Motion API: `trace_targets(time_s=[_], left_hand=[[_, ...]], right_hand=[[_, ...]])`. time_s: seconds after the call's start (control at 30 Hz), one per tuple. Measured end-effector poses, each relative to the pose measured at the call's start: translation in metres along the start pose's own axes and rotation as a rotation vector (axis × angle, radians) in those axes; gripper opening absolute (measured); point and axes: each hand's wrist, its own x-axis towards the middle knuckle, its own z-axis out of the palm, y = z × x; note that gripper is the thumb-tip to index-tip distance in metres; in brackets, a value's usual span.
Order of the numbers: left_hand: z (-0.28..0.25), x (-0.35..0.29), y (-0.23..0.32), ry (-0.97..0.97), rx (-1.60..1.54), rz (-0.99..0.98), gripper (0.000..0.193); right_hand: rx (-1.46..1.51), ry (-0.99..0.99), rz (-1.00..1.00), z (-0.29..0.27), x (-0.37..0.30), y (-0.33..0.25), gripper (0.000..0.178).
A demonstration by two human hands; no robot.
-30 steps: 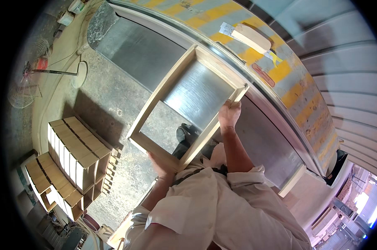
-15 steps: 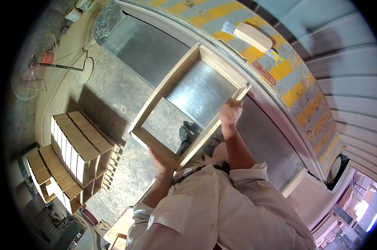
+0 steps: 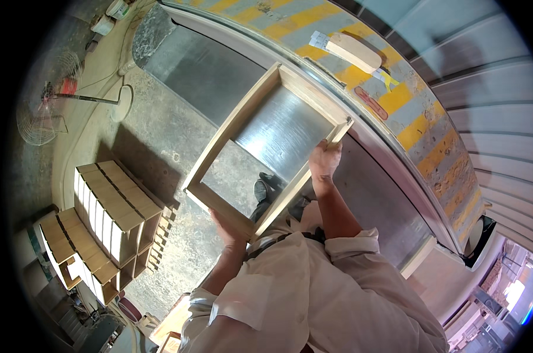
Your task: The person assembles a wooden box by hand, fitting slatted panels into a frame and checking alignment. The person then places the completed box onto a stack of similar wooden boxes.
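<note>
1. Wooden frame (image 3: 266, 147), an open rectangle of pale boards with no panel in it, is held up off the floor in front of the person, tilted, above a grey metal sheet (image 3: 207, 70) and the concrete floor (image 3: 154, 153).
2. Left hand (image 3: 226, 226) is closed around the frame's near corner from below; the fingers are mostly hidden behind the wood.
3. Right hand (image 3: 324, 162) grips the frame's right rail near its far end, fingers wrapped over the edge.
4. Judging by this, the frame is fully lifted and carried by both hands, and it rests on nothing yet; setting it down looks like what is left.
5. To the person's left, well apart from the frame, stands a stack of similar wooden boxes (image 3: 116, 209), with more of them (image 3: 72, 247) lower down; these appear already put in place.
6. A loose wooden block (image 3: 353, 52) lies on the yellow-striped ledge (image 3: 419, 123) beyond the frame, and a standing fan (image 3: 42, 115) lies on the floor at far left.
</note>
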Motion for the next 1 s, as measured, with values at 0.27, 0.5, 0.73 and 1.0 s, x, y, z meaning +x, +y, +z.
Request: trace_targets(time_s=[0.27,0.5,0.73,1.0], left_hand=[[0.002,-0.005,0.003,-0.009,-0.065,-0.052,0.065],[0.004,-0.008,0.002,0.012,-0.009,-0.017,0.066],[0.025,-0.03,0.017,0.074,-0.039,-0.058,0.069],[0.02,-0.035,0.011,0.034,0.059,-0.012,0.064]], right_hand=[[0.013,-0.016,0.055,-0.001,0.0,0.001,0.047],[0.016,0.002,0.017,-0.001,0.003,0.01,0.047],[0.007,-0.02,0.07,-0.009,0.0,0.001,0.04],[0.007,0.001,0.055,-0.015,-0.003,0.004,0.043]])
